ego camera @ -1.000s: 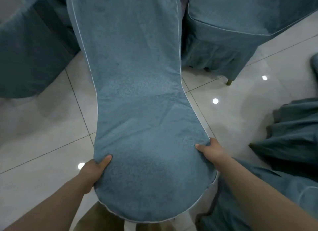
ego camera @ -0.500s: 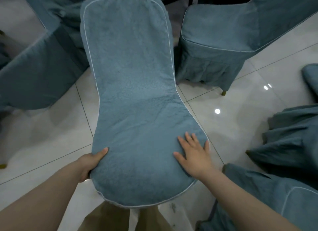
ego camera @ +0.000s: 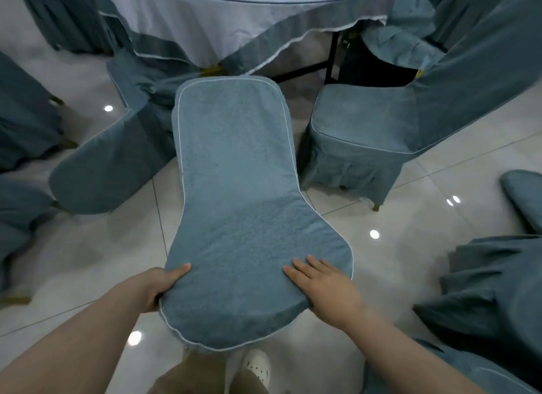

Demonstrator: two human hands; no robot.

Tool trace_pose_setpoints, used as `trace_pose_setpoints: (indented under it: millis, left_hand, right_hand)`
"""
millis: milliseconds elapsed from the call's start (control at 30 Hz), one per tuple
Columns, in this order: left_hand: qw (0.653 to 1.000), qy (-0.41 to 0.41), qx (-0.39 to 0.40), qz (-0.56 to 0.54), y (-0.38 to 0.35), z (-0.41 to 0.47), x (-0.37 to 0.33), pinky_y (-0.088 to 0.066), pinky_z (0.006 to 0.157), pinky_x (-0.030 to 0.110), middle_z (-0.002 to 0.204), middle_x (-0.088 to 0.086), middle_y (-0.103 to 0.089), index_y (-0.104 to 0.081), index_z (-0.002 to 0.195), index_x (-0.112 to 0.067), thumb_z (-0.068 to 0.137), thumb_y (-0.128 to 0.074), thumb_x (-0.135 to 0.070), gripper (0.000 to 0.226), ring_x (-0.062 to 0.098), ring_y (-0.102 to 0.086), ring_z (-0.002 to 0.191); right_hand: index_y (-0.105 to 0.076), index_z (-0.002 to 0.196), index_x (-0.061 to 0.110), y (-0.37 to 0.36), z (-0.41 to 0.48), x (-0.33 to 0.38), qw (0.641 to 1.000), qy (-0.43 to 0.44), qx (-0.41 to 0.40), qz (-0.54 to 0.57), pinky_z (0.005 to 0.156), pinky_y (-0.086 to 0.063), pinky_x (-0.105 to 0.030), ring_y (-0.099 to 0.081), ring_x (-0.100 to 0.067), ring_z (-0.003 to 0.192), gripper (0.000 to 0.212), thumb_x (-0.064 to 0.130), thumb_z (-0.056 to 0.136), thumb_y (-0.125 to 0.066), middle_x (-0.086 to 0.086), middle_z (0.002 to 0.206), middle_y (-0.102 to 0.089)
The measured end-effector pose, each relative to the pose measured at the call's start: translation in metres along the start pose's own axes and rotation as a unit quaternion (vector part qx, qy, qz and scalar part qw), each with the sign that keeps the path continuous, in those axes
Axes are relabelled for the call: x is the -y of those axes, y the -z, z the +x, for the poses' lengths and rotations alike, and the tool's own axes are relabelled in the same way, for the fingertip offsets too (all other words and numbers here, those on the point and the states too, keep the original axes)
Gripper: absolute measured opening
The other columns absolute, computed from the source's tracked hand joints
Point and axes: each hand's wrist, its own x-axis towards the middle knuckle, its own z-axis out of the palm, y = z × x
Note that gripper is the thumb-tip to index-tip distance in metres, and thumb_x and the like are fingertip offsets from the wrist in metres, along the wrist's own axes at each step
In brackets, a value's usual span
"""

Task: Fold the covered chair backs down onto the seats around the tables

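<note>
Folding the chair back well means pressing both sides evenly — it slopes away from the counter, top end farthest from it. Left grip clasps its edge, thumb on top; right grip lies flat on it, fingers straight. Lower it slowly, without twisting.

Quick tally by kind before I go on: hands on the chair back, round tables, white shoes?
Hands on the chair back: 2, left hand and right hand
Round table: 1
White shoe: 1
Total: 4
</note>
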Motion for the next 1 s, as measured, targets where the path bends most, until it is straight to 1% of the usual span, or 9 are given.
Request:
trace_pose_setpoints:
  millis: [133,267,400,467,567,667,767,900,1000]
  left_hand:
    - [0.998,-0.054,-0.031,0.029,0.005,-0.031,-0.01,-0.05,0.09,0.053,0.108,0.023,-0.064,-0.053,0.111,0.004,0.082,-0.071,-0.032,0.049,0.039,-0.062,0.098]
    - [0.991,-0.125,-0.042,-0.014,0.027,-0.068,-0.036,-0.053,0.085,0.049,0.102,0.02,-0.066,-0.057,0.111,-0.003,0.089,-0.065,-0.024,0.032,0.036,-0.064,0.093]
    - [0.981,-0.168,-0.077,0.052,0.041,-0.1,-0.054,-0.053,0.083,0.042,0.104,0.018,-0.065,-0.059,0.111,-0.003,0.09,-0.058,-0.016,0.025,0.034,-0.063,0.095]
    - [0.934,-0.215,-0.131,0.253,0.039,-0.117,-0.059,-0.05,0.085,0.034,0.103,0.011,-0.065,-0.064,0.099,-0.014,0.089,-0.054,-0.024,0.017,0.028,-0.061,0.099]
    - [0.805,-0.32,-0.153,0.475,0.02,-0.149,-0.067,-0.042,0.094,0.032,0.11,0.0,-0.064,-0.068,0.091,-0.028,0.09,-0.047,-0.047,0.028,0.022,-0.054,0.111]
    - [0.781,-0.375,-0.057,0.496,0.004,-0.173,-0.064,-0.041,0.087,0.028,0.117,-0.01,-0.062,-0.062,0.111,-0.031,0.091,-0.04,-0.058,0.04,0.014,-0.055,0.11]
    - [0.741,-0.407,-0.055,0.531,0.008,-0.186,-0.061,-0.036,0.092,0.027,0.132,-0.012,-0.054,-0.046,0.133,-0.034,0.085,-0.044,-0.066,0.058,0.014,-0.05,0.12]
    - [0.714,-0.441,-0.044,0.542,0.019,-0.201,-0.066,-0.043,0.089,0.027,0.121,-0.013,-0.057,-0.044,0.129,-0.036,0.067,-0.069,-0.061,0.072,0.014,-0.054,0.11]
    - [0.705,-0.468,-0.063,0.53,0.02,-0.206,-0.074,-0.043,0.078,0.025,0.108,-0.017,-0.059,-0.047,0.119,-0.041,0.062,-0.075,-0.049,0.064,0.012,-0.056,0.1]
  right_hand:
    - [-0.014,0.151,0.025,0.022,0.004,0.003,1.0,-0.007,0.003,-0.028,0.116,-0.013,-0.04,-0.022,-0.029,0.142,0.06,0.019,0.097,-0.039,-0.003,0.157,-0.02]
    - [-0.031,0.144,0.025,0.076,0.016,0.006,0.996,0.038,-0.065,-0.038,0.1,-0.039,-0.035,-0.045,-0.025,0.125,0.056,0.022,0.09,-0.045,-0.001,0.142,-0.044]
    - [-0.04,0.137,0.028,0.118,0.015,0.017,0.996,0.039,-0.062,-0.042,0.089,-0.046,-0.038,-0.054,-0.027,0.115,0.055,0.026,0.083,-0.054,0.001,0.129,-0.056]
    - [-0.044,0.134,0.03,0.126,0.011,0.025,0.997,0.035,-0.058,-0.036,0.089,-0.045,-0.038,-0.056,-0.027,0.112,0.052,0.026,0.083,-0.055,0.0,0.127,-0.059]
    - [-0.048,0.127,0.031,0.132,0.006,0.032,0.997,0.029,-0.051,-0.043,0.085,-0.045,-0.038,-0.058,-0.03,0.105,0.046,0.027,0.082,-0.056,-0.002,0.117,-0.064]
    - [-0.052,0.121,0.033,0.143,0.004,0.039,0.997,0.023,-0.057,-0.048,0.082,-0.046,-0.037,-0.06,-0.031,0.1,0.043,0.03,0.078,-0.058,-0.003,0.107,-0.067]
    - [-0.057,0.112,0.032,0.161,0.001,0.044,0.997,0.022,-0.06,-0.039,0.076,-0.045,-0.033,-0.06,-0.031,0.097,0.037,0.029,0.075,-0.058,-0.003,0.101,-0.067]
    - [-0.062,0.103,0.03,0.184,-0.009,0.044,0.998,0.018,-0.045,-0.035,0.072,-0.045,-0.032,-0.061,-0.029,0.093,0.033,0.023,0.071,-0.056,-0.003,0.094,-0.068]
    - [-0.063,0.101,0.031,0.2,-0.012,0.042,0.999,0.008,-0.045,-0.018,0.07,-0.048,-0.03,-0.062,-0.025,0.089,0.035,0.02,0.069,-0.054,0.002,0.09,-0.068]
